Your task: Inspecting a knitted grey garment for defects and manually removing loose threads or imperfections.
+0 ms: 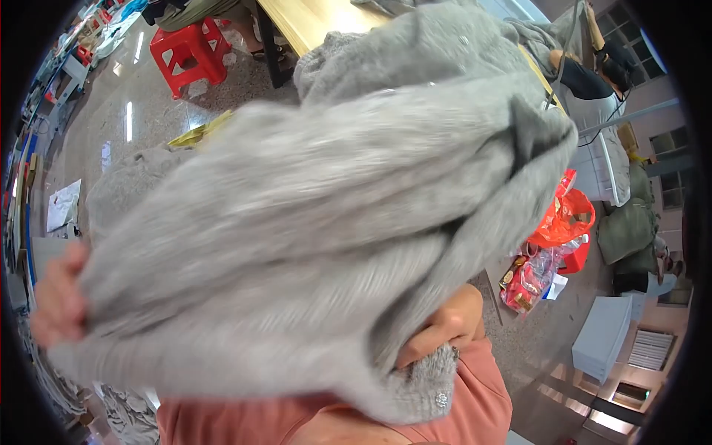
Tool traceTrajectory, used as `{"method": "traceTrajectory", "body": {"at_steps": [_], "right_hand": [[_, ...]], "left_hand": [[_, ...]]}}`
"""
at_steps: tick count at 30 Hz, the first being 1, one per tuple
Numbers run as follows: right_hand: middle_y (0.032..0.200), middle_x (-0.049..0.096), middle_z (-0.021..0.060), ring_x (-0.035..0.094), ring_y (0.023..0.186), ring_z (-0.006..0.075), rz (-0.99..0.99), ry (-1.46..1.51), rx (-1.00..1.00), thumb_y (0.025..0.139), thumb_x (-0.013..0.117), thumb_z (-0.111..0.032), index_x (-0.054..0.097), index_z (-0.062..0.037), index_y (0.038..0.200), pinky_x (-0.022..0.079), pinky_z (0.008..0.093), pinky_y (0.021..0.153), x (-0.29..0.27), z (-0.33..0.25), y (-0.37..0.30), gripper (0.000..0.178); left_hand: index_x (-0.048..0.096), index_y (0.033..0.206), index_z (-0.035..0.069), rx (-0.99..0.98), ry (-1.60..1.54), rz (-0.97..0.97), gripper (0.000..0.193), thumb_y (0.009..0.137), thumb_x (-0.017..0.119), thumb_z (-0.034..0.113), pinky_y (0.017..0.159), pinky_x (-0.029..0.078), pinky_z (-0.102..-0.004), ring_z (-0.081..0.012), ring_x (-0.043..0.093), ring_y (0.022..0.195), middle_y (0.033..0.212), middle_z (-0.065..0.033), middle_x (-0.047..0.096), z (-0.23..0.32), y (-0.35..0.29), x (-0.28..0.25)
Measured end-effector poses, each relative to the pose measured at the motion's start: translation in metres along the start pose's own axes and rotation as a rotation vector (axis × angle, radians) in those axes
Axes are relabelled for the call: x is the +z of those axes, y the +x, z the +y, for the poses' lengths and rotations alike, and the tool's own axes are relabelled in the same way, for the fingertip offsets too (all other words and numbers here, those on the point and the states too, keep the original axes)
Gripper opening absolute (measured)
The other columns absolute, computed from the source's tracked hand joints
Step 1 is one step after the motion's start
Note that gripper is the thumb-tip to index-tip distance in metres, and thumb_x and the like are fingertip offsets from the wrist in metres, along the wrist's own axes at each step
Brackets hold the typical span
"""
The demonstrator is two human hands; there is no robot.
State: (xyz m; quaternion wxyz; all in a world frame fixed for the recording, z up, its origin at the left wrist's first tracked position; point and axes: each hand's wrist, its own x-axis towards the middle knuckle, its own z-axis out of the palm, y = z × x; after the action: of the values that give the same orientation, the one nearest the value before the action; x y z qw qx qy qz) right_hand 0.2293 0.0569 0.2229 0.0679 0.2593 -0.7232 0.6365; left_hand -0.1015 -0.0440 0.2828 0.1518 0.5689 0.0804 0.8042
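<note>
A grey knitted sweater (297, 215) is stretched out in front of me and fills the middle of the head view. Motion blurs much of its body, and its folds run from lower left to upper right. My left hand (61, 297) grips the edge at the far left; it is smeared, but its fingers are closed on the knit. At the lower right, my right hand (449, 326) is closed round a gathered part, its fingertips partly hidden in the cloth. Small shiny round pieces dot the ribbed border below that hand. More grey knitwear (423, 44) is heaped behind the sweater.
A light wooden table (311, 22) stands ahead, with a red stool (191, 55) to its left. On the right lie a red plastic bag (567, 215) and clear-wrapped packages (530, 282). Another person (586, 78) is at the upper right. Grey cloth (133, 178) lies at left.
</note>
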Motion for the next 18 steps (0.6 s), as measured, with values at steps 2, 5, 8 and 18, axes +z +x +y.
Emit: {"method": "traceTrajectory", "body": {"at_steps": [2,5,8,18], "right_hand": [[0.091,0.057,0.0213,0.057,0.074,0.0329,-0.029,0.073,-0.053,0.084,0.041,-0.012,0.055,0.0087,0.096,0.046,0.0365,0.066,-0.006,-0.002,0.005,0.028],[0.093,0.06,0.0177,0.058,0.085,0.0272,0.562,0.023,0.108,0.079,0.049,-0.025,0.06,0.0061,0.089,0.046,0.0324,0.075,-0.006,0.021,-0.015,0.035],[0.099,0.058,0.0147,0.053,0.09,0.0201,1.318,-0.203,0.539,0.073,0.053,-0.008,0.05,0.0039,0.109,0.04,0.0284,0.082,-0.014,0.072,-0.009,0.038],[0.102,0.054,0.0272,0.051,0.098,0.0397,1.464,-1.127,0.923,0.072,0.061,-0.009,0.044,-0.0033,0.12,0.042,0.0401,0.082,-0.048,0.098,-0.039,0.052]], "left_hand": [[0.041,0.071,0.013,-0.078,-0.012,0.028,0.016,0.086,0.044,0.017,0.084,0.031,-0.033,-0.0122,0.048,0.078,0.071,0.0001,0.045,0.021,0.013,-0.015],[0.042,0.069,0.014,-0.27,0.109,0.094,0.014,0.082,0.047,0.014,0.071,0.03,-0.0302,-0.0124,0.045,0.075,0.072,-0.0002,0.045,0.051,0.015,-0.021],[0.048,0.073,0.009,-0.355,-0.083,-0.541,0.007,0.076,0.055,0.009,0.068,0.04,-0.0372,-0.0208,0.048,0.075,0.075,-0.0087,0.048,-0.003,-0.022,-0.032],[0.041,0.118,0.0,-1.21,-0.527,0.39,0.046,0.075,0.055,0.007,0.087,0.037,-0.0322,-0.02,0.047,0.105,0.116,-0.0113,0.048,-0.277,-0.089,0.003]]}}
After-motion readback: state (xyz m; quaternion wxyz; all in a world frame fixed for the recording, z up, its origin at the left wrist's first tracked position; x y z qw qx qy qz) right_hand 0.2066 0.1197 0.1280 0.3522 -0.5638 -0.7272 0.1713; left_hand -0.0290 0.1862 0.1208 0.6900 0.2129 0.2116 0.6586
